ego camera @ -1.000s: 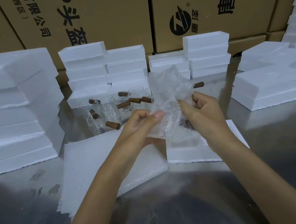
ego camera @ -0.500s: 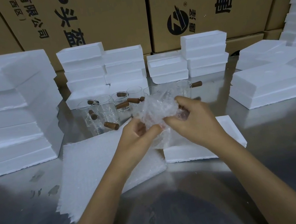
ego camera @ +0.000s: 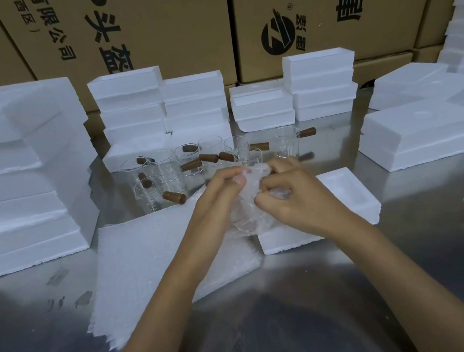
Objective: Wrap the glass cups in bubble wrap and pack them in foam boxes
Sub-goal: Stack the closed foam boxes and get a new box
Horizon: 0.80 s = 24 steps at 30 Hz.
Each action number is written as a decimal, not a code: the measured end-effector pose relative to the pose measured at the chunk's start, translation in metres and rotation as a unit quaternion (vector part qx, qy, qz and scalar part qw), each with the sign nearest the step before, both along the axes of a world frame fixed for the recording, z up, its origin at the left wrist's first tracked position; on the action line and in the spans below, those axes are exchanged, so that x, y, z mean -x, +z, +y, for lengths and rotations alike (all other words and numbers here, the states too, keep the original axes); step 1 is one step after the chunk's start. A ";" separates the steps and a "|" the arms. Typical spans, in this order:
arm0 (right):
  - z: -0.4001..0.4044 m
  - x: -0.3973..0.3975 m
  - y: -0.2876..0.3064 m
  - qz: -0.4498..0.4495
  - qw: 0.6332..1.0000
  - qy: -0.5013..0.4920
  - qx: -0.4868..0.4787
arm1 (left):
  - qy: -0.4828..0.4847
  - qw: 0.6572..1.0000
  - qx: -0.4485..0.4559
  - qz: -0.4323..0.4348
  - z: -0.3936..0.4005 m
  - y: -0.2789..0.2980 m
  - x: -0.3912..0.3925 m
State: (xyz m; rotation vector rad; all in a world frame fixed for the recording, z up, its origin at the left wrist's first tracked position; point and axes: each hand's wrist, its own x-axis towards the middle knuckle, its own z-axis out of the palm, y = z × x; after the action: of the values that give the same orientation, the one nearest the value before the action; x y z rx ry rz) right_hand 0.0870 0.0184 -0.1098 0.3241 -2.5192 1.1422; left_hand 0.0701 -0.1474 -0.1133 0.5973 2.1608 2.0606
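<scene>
— What's printed on the cardboard cartons [ego camera: 171, 19] behind your tabletop [ego camera: 414, 239]?

— Black Chinese characters, all upside down from where I stand. One carton has a round black logo [ego camera: 279, 35] with a small ® mark beside it. I can't read any of it reliably.

— And your hands?

— Both reach forward, close together, above the open foam box [ego camera: 351, 197]. My left hand [ego camera: 218, 196] and right hand [ego camera: 297, 196] each have fingers curled, gripping the bubble-wrapped bundle [ego camera: 249, 212] between them. Clear glass shows through the wrap.

— Where's everything else?

— The unwrapped glass cups [ego camera: 210, 161] with brown handles stand just behind my hands. A stack of bubble wrap sheets [ego camera: 146, 255] lies under my left forearm. White foam boxes [ego camera: 130, 109] are piled along the back and at both sides.
</scene>
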 end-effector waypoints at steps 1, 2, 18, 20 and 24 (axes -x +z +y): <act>0.000 0.000 0.000 -0.005 1.000 0.009 0.013 | 0.022 1.000 -0.003 0.023 0.002 0.000 -0.003; 0.000 0.000 0.000 -0.007 0.999 0.022 0.034 | 0.048 0.998 -0.010 0.046 0.004 -0.001 -0.004; -0.010 -0.003 0.005 -0.070 0.966 0.075 0.237 | 0.064 0.984 -0.013 0.165 0.000 0.015 -0.017; -0.012 -0.003 0.004 -0.034 0.971 0.081 0.222 | 0.036 0.986 -0.006 0.161 0.001 0.017 -0.018; -0.014 -0.001 0.002 -0.035 0.967 0.084 0.236 | 0.092 0.978 0.033 0.186 0.004 0.013 -0.014</act>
State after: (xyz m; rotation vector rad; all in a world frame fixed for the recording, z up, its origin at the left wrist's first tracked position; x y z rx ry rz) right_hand 0.0884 0.0042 -0.1080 0.3744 -2.2107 1.7967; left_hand 0.0839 -0.1432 -0.1000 0.8655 2.5666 2.0922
